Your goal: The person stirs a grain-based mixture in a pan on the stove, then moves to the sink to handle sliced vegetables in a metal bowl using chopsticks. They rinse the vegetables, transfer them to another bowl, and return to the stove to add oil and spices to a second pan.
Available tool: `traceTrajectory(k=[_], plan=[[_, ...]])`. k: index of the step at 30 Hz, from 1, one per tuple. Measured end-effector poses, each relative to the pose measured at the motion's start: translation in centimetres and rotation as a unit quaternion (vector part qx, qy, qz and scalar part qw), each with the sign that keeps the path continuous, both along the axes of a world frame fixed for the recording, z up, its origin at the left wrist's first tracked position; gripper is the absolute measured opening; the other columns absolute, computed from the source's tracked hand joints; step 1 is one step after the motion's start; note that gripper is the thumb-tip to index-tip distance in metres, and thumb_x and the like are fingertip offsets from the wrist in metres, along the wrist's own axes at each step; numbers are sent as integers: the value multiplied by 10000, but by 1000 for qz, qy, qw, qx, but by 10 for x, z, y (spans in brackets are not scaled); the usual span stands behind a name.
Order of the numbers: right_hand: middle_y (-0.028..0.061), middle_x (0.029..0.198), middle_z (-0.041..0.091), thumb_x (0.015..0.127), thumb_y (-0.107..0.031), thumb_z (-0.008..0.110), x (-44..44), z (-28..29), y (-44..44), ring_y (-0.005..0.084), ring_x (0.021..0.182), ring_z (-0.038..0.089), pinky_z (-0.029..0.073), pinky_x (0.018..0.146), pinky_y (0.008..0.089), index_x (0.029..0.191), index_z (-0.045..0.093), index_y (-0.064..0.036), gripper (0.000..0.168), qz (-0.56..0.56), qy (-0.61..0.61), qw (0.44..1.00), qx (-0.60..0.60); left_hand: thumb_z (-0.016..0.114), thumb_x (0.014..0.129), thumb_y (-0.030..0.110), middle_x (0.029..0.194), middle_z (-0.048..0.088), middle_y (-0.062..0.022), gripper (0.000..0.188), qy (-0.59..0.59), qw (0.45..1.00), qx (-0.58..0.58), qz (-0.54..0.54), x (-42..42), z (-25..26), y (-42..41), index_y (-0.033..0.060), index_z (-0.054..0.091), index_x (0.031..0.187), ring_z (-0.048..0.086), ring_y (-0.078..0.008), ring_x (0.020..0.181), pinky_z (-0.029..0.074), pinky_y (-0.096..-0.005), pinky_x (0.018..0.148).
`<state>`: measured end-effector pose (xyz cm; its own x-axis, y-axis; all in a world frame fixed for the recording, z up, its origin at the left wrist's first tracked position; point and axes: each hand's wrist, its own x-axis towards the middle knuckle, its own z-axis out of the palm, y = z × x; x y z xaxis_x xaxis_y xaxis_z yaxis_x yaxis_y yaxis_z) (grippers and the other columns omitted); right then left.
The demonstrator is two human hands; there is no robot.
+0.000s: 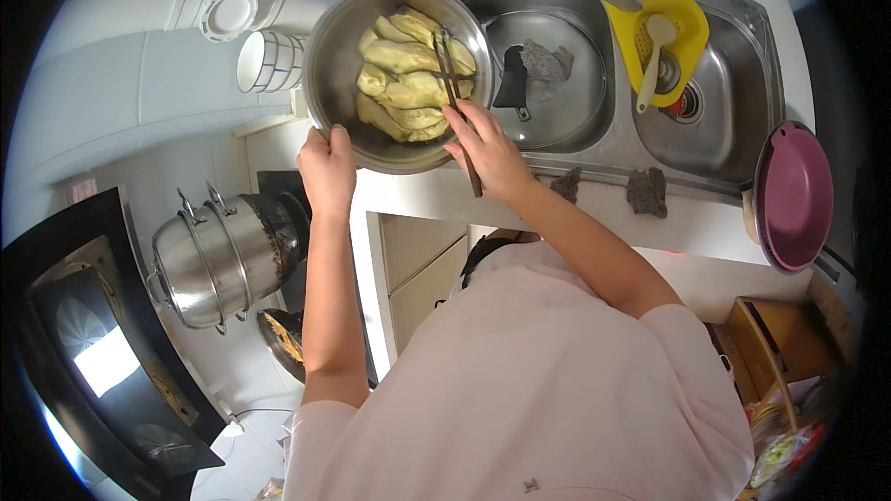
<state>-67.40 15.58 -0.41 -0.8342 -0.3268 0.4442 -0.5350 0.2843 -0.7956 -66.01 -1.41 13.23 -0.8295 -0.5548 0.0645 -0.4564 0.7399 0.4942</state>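
Observation:
A wide stainless steel bowl (334,76) holds several long, soft, yellow-green pieces of what looks like peeled cooked eggplant (404,56). My left hand (328,167) grips the bowl's near left rim, thumb on top. In my right hand (491,149) is a pair of dark chopsticks (451,76), slanting over the bowl's right side. Their tips lie among the pieces at the right; whether they pinch one I cannot tell. The bowl is over the counter, just left of the sink, and hides part of the sink's left edge.
Right of the bowl, a double sink (623,132) holds a grey cloth (548,61) and a yellow strainer basket (626,56) with a pale spoon (654,59). A purple basin (797,198) leans at the right. Left are stacked bowls (257,62) and a steel steamer pot (209,261) on the stove.

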Motion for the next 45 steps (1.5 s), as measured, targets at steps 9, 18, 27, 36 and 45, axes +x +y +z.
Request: traceTrajectory(k=[9, 18, 27, 36, 45], plan=[[152, 1151, 398, 795, -229, 586, -9, 5, 4, 307, 1091, 415, 390, 899, 372, 1191, 415, -12, 483, -21, 3, 999, -35, 469, 801, 179, 521, 471, -220, 297, 11, 996, -84, -14, -23, 19, 28, -72, 443, 642, 481, -338, 473, 411, -382, 519], [169, 1163, 395, 797, -196, 587, -9, 0, 3, 322, 1088, 421, 393, 893, 368, 1195, 405, 12, 484, -34, -13, 999, -35, 453, 798, 177, 612, 530, -253, 268, -12, 989, -143, -21, -34, 19, 43, -68, 495, 696, 530, -426, 617, 426, -424, 584], [174, 1165, 391, 801, -205, 582, -1, -2, -4, 327, 1095, 409, 373, 914, 374, 1209, 384, 13, 503, -24, -27, 998, -44, 446, 801, 179, 655, 549, -262, 259, -21, 980, -194, -24, -31, 21, 48, -56, 528, 732, 533, -439, 667, 426, -459, 620], [168, 1139, 382, 809, -262, 567, 3, 3, -12, 310, 1092, 402, 372, 919, 368, 1189, 397, 39, 514, -24, -2, 999, -20, 432, 806, 174, 686, 553, -266, 245, -15, 974, -224, -31, -27, 28, 45, -43, 546, 811, 533, -441, 691, 424, -472, 634], [166, 1147, 367, 813, -282, 557, 5, 4, -18, 303, 1105, 394, 376, 918, 358, 1198, 388, 30, 525, -15, -8, 1000, -7, 423, 818, 164, 698, 569, -247, 236, -12, 970, -239, -33, -26, 37, 50, -28, 555, 862, 548, -423, 699, 433, -459, 633]])
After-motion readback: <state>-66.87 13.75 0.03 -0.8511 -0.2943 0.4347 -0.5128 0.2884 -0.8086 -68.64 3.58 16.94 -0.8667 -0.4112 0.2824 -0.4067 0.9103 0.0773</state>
